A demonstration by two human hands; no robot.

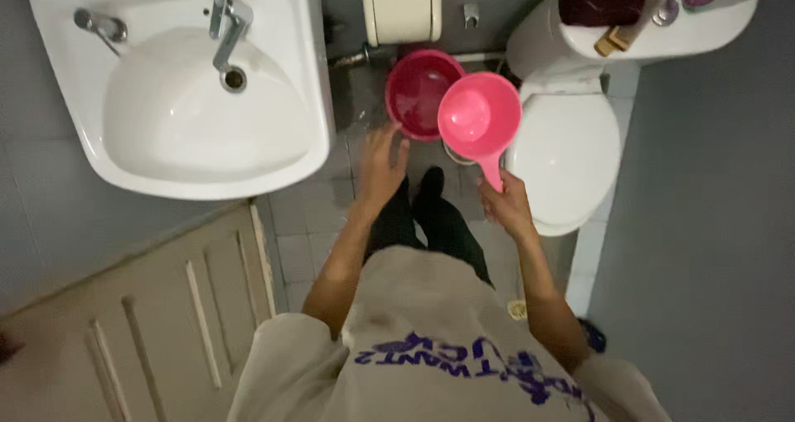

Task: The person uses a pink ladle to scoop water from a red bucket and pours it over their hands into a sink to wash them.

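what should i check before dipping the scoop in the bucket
1. Right hand has a grip on the scoop handle: ok.
2. Scoop bowl upright and empty: ok.
3. Left hand steadies the bucket rim: ok, touching or nearly so.
4. Water in the bucket: cannot tell how much.
5. Scoop clear of the toilet: ok.
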